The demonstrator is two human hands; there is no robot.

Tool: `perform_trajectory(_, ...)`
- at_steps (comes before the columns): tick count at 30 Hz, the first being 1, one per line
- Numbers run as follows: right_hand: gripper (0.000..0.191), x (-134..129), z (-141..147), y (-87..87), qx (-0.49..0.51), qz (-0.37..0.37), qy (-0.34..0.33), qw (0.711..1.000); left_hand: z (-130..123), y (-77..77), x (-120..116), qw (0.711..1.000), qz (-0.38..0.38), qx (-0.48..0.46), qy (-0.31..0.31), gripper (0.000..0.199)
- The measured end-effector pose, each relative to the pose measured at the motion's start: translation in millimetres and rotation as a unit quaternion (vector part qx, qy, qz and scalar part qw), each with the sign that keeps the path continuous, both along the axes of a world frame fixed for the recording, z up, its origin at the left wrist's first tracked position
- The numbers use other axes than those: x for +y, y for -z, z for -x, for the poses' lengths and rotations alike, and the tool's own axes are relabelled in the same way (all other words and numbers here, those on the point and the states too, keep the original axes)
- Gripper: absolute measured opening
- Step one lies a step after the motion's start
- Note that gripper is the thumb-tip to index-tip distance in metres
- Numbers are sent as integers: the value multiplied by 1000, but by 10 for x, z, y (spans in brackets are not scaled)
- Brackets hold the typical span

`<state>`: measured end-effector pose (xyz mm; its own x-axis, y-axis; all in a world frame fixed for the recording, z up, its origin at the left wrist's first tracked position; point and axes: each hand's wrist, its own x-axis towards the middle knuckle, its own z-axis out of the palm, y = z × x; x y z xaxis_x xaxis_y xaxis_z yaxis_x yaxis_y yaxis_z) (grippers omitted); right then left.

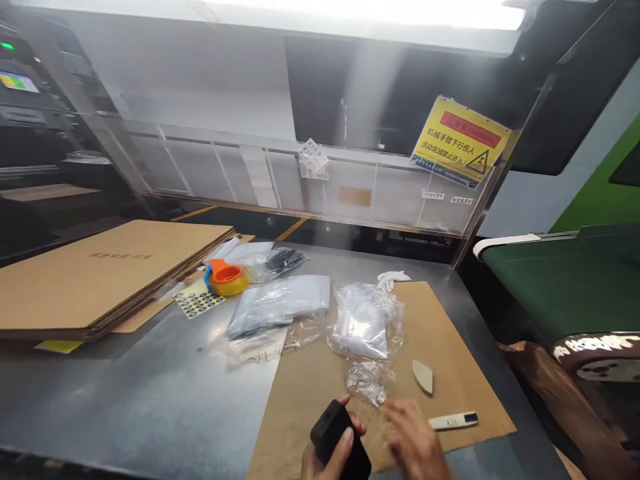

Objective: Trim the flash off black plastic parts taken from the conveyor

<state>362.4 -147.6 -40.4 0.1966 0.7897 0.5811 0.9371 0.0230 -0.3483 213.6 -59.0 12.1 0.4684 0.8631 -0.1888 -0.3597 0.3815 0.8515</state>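
Note:
In the head view my left hand (334,460) is closed around a black box-shaped object (336,427), thumb along its near side; I cannot tell its kind. My right hand (415,437) hovers over or rests on the brown cardboard sheet (460,373), blurred by motion, fingers stretched out and nothing visible in them. Just beyond its fingertips is a crumpled piece of clear plastic film (369,381). Right of that hand lies a pale cutter-like tool marked A26 (453,421). A beige pointed flat piece (423,377) sits farther back on the cardboard.
Clear plastic bags (367,320) and a wrapped grey-white packet (285,300) lie farther back. An orange tape dispenser (226,275) stands by a sticker sheet (199,299). Flat cardboard (115,273) is stacked at left. A white glove (393,279) lies behind; a green conveyor (555,280) is right.

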Motion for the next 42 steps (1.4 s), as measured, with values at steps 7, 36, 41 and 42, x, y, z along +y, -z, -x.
perform_trajectory(7,39,107,-975,44,50,143,182,972,388,109,-76,970,-226,42,79,38)
perform_trajectory(36,30,-11,545,-1087,155,153,-234,948,522,-49,-29,904,-323,93,265,20)
perform_trajectory(41,31,-29,539,-1086,168,171,-236,942,538,-34,-15,900,-322,96,277,20)
perform_trajectory(42,35,-39,541,-1090,164,166,-237,943,540,-24,-11,899,-320,100,280,18)
